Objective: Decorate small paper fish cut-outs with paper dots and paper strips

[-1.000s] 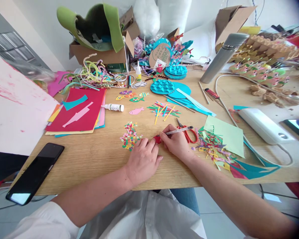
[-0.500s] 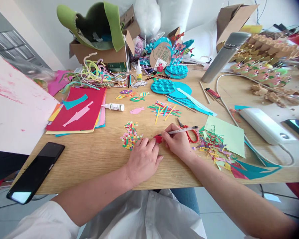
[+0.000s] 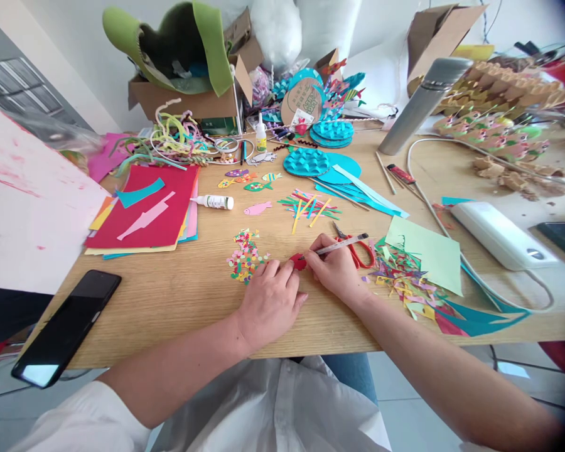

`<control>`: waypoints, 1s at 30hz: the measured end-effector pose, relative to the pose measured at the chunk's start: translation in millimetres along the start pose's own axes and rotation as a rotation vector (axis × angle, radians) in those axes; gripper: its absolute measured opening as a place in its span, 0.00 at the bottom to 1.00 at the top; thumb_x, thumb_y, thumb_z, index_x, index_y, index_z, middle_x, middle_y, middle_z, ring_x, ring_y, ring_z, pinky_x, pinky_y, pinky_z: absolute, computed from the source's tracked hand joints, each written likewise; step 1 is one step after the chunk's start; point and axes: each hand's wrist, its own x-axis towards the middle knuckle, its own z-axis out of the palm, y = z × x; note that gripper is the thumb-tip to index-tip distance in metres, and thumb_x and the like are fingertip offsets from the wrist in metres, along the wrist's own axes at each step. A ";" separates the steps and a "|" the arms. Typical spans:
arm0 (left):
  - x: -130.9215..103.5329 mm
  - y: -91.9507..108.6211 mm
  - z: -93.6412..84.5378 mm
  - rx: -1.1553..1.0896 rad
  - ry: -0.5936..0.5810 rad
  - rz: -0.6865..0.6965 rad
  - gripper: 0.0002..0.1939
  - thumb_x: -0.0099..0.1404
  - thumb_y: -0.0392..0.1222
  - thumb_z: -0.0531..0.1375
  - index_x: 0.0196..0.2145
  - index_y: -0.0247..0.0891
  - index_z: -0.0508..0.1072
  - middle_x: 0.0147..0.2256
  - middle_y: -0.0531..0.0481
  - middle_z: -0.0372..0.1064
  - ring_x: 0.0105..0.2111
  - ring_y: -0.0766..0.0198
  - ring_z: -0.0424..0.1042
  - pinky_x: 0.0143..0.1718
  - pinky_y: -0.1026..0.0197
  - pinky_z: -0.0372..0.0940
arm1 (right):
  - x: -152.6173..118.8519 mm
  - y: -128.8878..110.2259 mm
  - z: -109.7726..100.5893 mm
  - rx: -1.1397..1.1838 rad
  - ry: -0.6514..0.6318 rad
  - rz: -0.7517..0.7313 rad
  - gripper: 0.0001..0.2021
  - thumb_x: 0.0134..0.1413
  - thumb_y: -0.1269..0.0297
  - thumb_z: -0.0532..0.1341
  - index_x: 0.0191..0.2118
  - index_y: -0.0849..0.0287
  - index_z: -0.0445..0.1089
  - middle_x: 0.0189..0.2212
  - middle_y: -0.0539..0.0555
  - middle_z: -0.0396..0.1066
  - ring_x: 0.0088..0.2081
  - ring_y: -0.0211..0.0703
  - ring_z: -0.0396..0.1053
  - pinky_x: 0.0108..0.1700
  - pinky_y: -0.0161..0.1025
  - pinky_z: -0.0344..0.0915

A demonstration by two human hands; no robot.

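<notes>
With its fingers wrapped round a pencil [image 3: 343, 244], my right hand [image 3: 333, 267] rests on the table, the tip over a small red paper piece [image 3: 298, 261]. My left hand [image 3: 274, 298] lies flat beside it, fingers spread, its fingertips at the left edge of the red piece. Small paper dots [image 3: 245, 256] are scattered left of my left hand. Red-handled scissors [image 3: 360, 256] lie just behind my right hand. A pink paper fish [image 3: 258, 208], several decorated fish [image 3: 258, 186] and thin paper strips [image 3: 311, 207] lie farther back.
Coloured sheets [image 3: 145, 216], a glue bottle [image 3: 215, 202] and a black phone [image 3: 68, 326] are at the left. Paper scraps [image 3: 405, 282], a green sheet [image 3: 426, 254], a grey flask [image 3: 414, 113] and a white power bank [image 3: 501, 233] with its cable are at the right.
The upper end of the pencil has tipped slightly left and up. More of the red piece shows between my hands. My left hand has hardly moved.
</notes>
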 end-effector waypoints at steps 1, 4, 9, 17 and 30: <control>-0.1 -0.1 0.3 0.000 0.003 0.001 0.16 0.67 0.45 0.56 0.48 0.33 0.71 0.52 0.41 0.67 0.48 0.51 0.63 0.49 0.48 0.60 | -0.1 0.0 0.1 0.001 0.000 0.000 0.06 0.46 0.67 0.57 0.23 0.55 0.59 0.14 0.46 0.61 0.20 0.37 0.60 0.21 0.32 0.53; -0.3 -0.4 1.2 -0.002 0.007 0.006 0.15 0.67 0.45 0.56 0.48 0.34 0.71 0.52 0.41 0.67 0.49 0.50 0.63 0.49 0.48 0.60 | -0.4 0.2 0.2 0.000 -0.002 -0.011 0.06 0.46 0.67 0.57 0.23 0.55 0.59 0.14 0.46 0.61 0.20 0.37 0.60 0.21 0.32 0.53; -0.5 -0.6 2.2 -0.002 0.006 0.007 0.16 0.68 0.45 0.56 0.48 0.33 0.71 0.51 0.40 0.68 0.49 0.50 0.63 0.49 0.47 0.61 | -0.1 -0.4 0.2 0.004 -0.016 -0.004 0.06 0.46 0.68 0.57 0.23 0.55 0.59 0.14 0.46 0.62 0.19 0.36 0.60 0.21 0.32 0.53; -0.3 0.0 1.4 0.005 -0.004 -0.001 0.16 0.68 0.46 0.56 0.47 0.32 0.71 0.51 0.41 0.68 0.49 0.50 0.63 0.50 0.48 0.60 | -0.5 -0.8 -0.3 -0.004 -0.031 -0.003 0.06 0.47 0.69 0.57 0.23 0.55 0.59 0.15 0.46 0.62 0.19 0.36 0.61 0.22 0.32 0.53; 0.5 -0.7 1.0 0.001 -0.002 0.006 0.16 0.68 0.46 0.56 0.48 0.33 0.70 0.50 0.41 0.68 0.49 0.50 0.63 0.50 0.47 0.61 | -0.9 1.1 -0.1 0.048 -0.009 -0.027 0.07 0.46 0.69 0.58 0.23 0.56 0.59 0.16 0.46 0.61 0.19 0.35 0.59 0.21 0.32 0.52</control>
